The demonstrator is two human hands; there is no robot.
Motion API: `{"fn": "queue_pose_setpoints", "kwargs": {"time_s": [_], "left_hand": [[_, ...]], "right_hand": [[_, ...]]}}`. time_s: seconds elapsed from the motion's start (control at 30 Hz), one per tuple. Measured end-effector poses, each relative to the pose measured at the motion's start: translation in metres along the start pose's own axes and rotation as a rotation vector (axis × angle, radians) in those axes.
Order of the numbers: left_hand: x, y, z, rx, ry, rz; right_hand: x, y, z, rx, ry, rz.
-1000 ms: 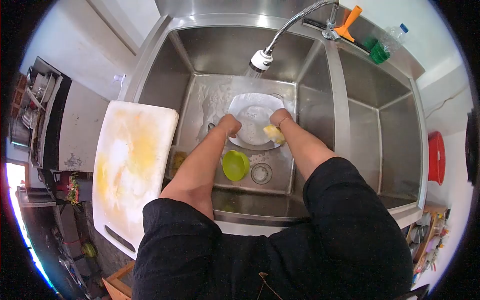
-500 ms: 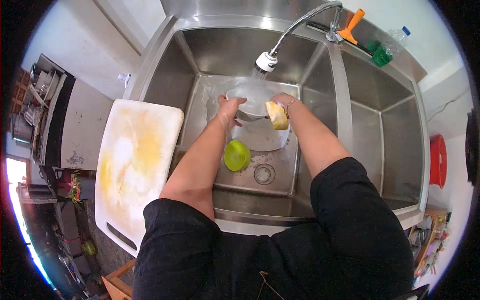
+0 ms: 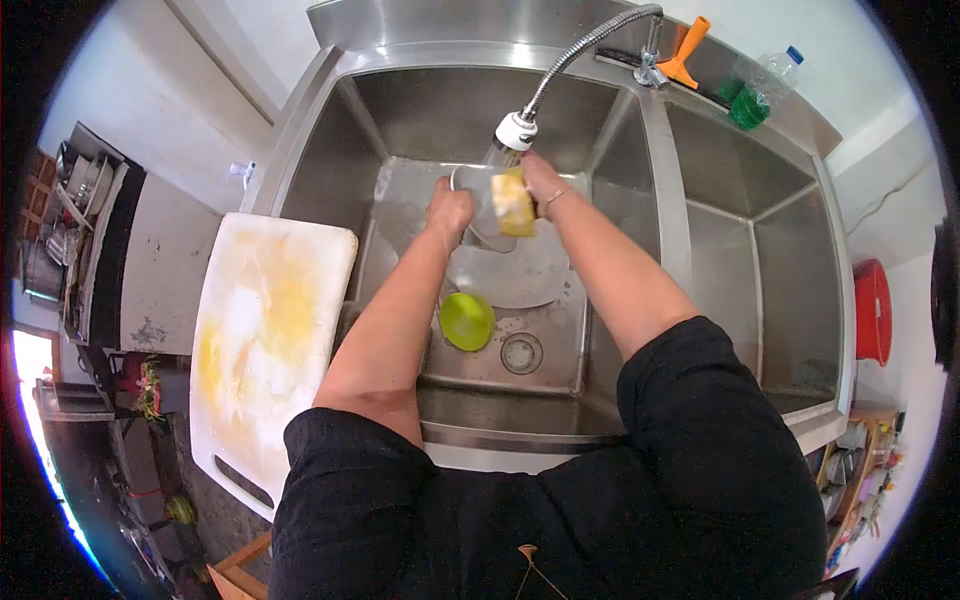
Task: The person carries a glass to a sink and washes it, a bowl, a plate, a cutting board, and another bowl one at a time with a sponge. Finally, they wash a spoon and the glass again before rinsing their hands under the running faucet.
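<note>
Over the left basin, my left hand (image 3: 451,209) grips the left rim of a whitish container (image 3: 478,190), which is tilted below the faucet head (image 3: 516,131). My right hand (image 3: 541,184) is closed on a yellow and white sponge (image 3: 514,203) at the container's right side, partly hiding it. Water runs from the faucet head close to my right fingers. A clear, pale tray or lid (image 3: 510,275) lies on the basin floor beneath the container. Nearer to me, a lime green bowl (image 3: 467,321) rests beside the drain (image 3: 521,353).
A stained white cutting board (image 3: 270,330) lies at the basin's left edge. An orange-handled tool (image 3: 688,52) and a bottle with green liquid (image 3: 765,92) stand on the back ledge. The second basin (image 3: 760,290) is at right, with a red basin (image 3: 872,312) beyond it.
My right hand and the sponge have moved left and up, closer to the faucet head. The container is more tilted, and my left hand has closed round its rim.
</note>
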State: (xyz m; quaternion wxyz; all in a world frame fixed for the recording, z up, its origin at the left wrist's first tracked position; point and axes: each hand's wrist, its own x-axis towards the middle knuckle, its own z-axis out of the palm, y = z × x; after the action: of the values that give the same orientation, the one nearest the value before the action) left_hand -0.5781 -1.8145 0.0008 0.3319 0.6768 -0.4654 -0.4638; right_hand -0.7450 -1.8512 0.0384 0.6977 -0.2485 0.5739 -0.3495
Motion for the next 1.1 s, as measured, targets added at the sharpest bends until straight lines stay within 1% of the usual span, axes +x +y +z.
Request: {"fn": "queue_pose_setpoints", "kwargs": {"time_s": [0.03, 0.07, 0.1, 0.13, 0.17, 0.2, 0.27, 0.37, 0.4, 0.5, 0.6, 0.7, 0.73, 0.8, 0.83, 0.87, 0.9, 0.93, 1.03, 1.07, 1.1], "left_hand": [[-0.017, 0.017, 0.001, -0.131, -0.009, -0.115], [-0.036, 0.036, 0.002, -0.26, -0.018, -0.23], [-0.047, 0.045, 0.002, -0.389, -0.028, -0.345], [-0.045, 0.038, 0.004, -0.478, -0.031, -0.302], [-0.039, 0.027, 0.008, -0.569, -0.033, -0.259], [-0.037, 0.02, 0.009, -0.658, -0.036, -0.216], [-0.047, 0.023, 0.0, -0.595, -0.078, -0.211], [-0.041, 0.024, -0.009, -0.567, -0.109, -0.237], [-0.042, 0.027, -0.008, -0.571, -0.119, -0.256], [-0.046, 0.04, -0.006, -0.311, -0.098, -0.184], [-0.056, 0.046, 0.005, -0.266, -0.096, -0.138], [-0.042, 0.034, 0.018, 0.039, 0.003, 0.115], [-0.044, 0.033, 0.022, 0.12, 0.082, 0.15], [-0.036, 0.023, 0.013, 0.165, 0.117, 0.186], [-0.033, 0.019, 0.008, 0.193, 0.136, 0.203], [-0.032, 0.016, 0.005, 0.015, 0.078, 0.076], [-0.052, 0.039, -0.007, -0.165, 0.019, -0.049], [-0.064, 0.056, -0.013, -0.347, -0.04, -0.173], [-0.072, 0.067, 0.003, -0.324, -0.07, -0.143], [-0.039, 0.031, 0.017, -0.139, -0.063, 0.056], [-0.029, 0.014, 0.023, -0.048, -0.013, 0.133]], "right_hand": [[0.001, 0.011, 0.004, -0.328, 0.118, -0.218], [0.005, 0.034, 0.008, -0.655, 0.237, -0.435], [0.018, 0.055, 0.017, -0.879, 0.243, -0.5], [0.032, 0.076, 0.025, -1.1, 0.264, -0.573], [0.043, 0.088, 0.033, -1.216, 0.169, -0.491], [0.03, 0.086, 0.034, -1.135, 0.125, -0.463], [-0.013, 0.066, 0.038, -0.975, 0.035, -0.403], [-0.035, 0.037, 0.032, -0.985, -0.157, -0.442], [-0.027, 0.031, 0.033, -1.078, -0.285, -0.486], [-0.022, 0.038, 0.027, -1.281, -0.128, -0.959], [-0.02, 0.051, 0.009, -1.416, 0.44, -1.333], [-0.033, 0.054, 0.003, -1.673, 0.449, -0.827], [-0.031, 0.053, 0.007, -1.678, 0.18, -0.735], [-0.023, 0.05, 0.022, -1.627, -0.348, -0.534], [-0.018, 0.05, 0.028, -1.385, -0.273, -0.594], [-0.013, 0.05, 0.034, -1.14, -0.202, -0.647], [-0.01, 0.048, 0.038, -0.897, -0.131, -0.691], [-0.021, 0.038, 0.037, -0.903, -0.056, -0.921], [-0.023, 0.042, 0.008, -1.295, 0.627, -1.277], [-0.026, 0.049, 0.006, -1.424, 0.53, -1.107], [-0.037, 0.053, 0.006, -1.54, 0.438, -0.928]]}}
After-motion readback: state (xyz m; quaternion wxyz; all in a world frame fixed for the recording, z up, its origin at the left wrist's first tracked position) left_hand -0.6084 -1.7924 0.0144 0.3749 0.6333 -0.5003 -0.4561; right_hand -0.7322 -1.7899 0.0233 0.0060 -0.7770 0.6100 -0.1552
